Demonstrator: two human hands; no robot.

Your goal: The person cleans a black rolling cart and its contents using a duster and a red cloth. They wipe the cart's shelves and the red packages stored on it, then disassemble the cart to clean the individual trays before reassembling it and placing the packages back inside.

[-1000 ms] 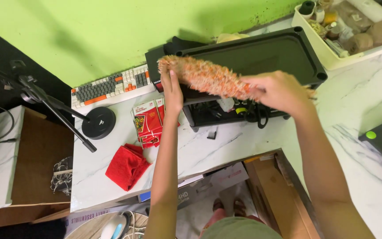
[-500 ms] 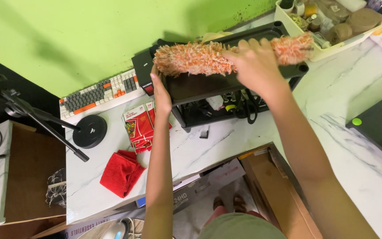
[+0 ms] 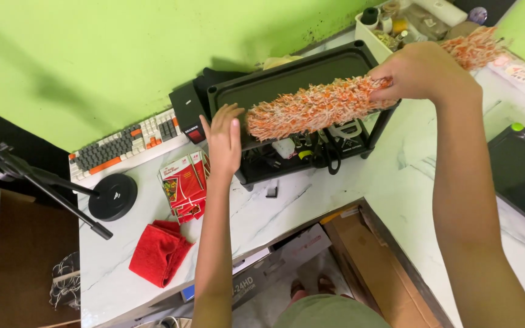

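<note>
In the head view, the right hand [image 3: 423, 70] grips the fluffy orange-and-white duster [image 3: 329, 106] mid-length, now angled lower across the black tray [image 3: 287, 76] than a second ago. The left hand [image 3: 223, 140], fingers pressed together, has slipped off its tip and rests open just beside it.

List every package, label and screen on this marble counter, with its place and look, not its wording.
Red and white flat packets: fanned stack beside the left hand, red with white panels.
White cardboard box: under the counter edge, long, dark print.
Dark flat screen-like panel: far right, black, green dot at its corner.
</note>
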